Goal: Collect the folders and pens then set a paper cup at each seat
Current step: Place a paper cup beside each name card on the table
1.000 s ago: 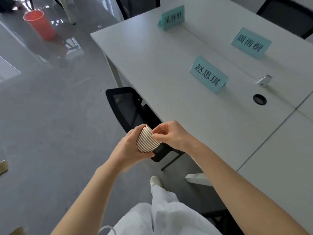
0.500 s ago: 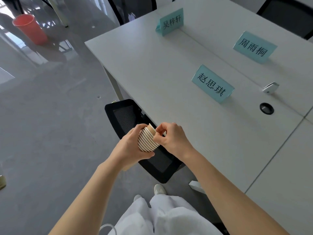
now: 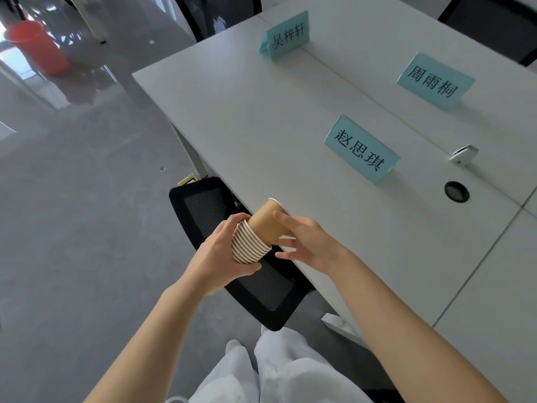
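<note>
At the far left a red bucket [image 3: 37, 48] stands on the grey floor, well apart from everything in hand. Next comes the black mesh chair [image 3: 232, 251], tucked against the table edge, and above it the left hand [image 3: 220, 251], its fingers curled around the stack of paper cups [image 3: 250, 244] — a firm wrap around the ringed rims.

What has just changed: one brown paper cup [image 3: 266, 225] now sticks most of the way out of the stack, its open mouth pointing up toward the white table [image 3: 261, 117]. Half a second ago only a sliver of it showed and the right fingers were pinching at its rim. The right hand [image 3: 308, 242] now holds the cup's side with thumb and fingers spread loosely around it — a light grip rather than a tight pinch. I judge the cup is nearly free, so the step in hand is separating it for the seat at this chair.

The view has also shifted since a second ago: the table sits closer and the chair lies more directly under the hands.

Further right, three teal name cards stand on the table, the nearest name card [image 3: 360, 149] marking this seat. No folders or pens show on the table, and no cup stands on it yet.
</note>
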The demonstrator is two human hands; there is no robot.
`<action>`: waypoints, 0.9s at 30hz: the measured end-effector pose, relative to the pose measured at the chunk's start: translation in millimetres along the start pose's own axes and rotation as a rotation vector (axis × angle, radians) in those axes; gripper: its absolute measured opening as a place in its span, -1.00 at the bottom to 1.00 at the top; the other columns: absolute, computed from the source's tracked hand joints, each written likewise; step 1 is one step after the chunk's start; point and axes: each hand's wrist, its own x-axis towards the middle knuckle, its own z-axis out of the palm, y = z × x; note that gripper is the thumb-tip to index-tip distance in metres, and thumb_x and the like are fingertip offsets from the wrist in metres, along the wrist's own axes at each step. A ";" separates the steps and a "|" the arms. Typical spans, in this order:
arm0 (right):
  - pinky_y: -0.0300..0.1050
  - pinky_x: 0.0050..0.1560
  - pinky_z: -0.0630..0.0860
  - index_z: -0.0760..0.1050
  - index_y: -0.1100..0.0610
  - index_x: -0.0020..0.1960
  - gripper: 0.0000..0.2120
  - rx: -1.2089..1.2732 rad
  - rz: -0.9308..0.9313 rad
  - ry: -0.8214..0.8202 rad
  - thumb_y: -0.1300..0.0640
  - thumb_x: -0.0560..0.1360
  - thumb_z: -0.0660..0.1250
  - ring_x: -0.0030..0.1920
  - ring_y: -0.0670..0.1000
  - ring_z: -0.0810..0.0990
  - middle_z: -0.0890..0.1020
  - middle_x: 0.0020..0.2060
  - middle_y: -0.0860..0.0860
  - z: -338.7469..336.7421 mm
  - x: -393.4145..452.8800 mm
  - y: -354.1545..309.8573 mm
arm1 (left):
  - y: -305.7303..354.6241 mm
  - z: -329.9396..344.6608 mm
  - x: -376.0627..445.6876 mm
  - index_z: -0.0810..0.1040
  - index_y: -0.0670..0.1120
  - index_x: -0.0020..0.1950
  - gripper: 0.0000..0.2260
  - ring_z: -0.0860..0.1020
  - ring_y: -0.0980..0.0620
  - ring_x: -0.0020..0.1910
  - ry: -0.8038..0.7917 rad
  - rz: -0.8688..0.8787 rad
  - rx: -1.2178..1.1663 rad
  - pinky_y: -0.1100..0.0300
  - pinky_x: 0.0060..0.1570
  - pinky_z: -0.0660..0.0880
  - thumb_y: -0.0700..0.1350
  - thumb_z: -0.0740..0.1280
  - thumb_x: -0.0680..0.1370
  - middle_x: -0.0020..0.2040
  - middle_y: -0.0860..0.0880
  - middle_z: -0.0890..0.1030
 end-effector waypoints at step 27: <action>-0.01 0.24 0.45 0.11 0.22 0.44 -0.12 -0.354 -0.293 0.952 0.17 0.31 0.56 0.21 0.20 0.53 0.45 0.30 0.21 -61.4 112.7 18.2 | -52.9 -45.7 -1.0 0.26 0.26 0.37 -0.21 0.51 0.10 0.07 0.174 -0.150 -0.190 0.02 0.05 0.56 0.00 0.61 0.28 0.12 0.14 0.48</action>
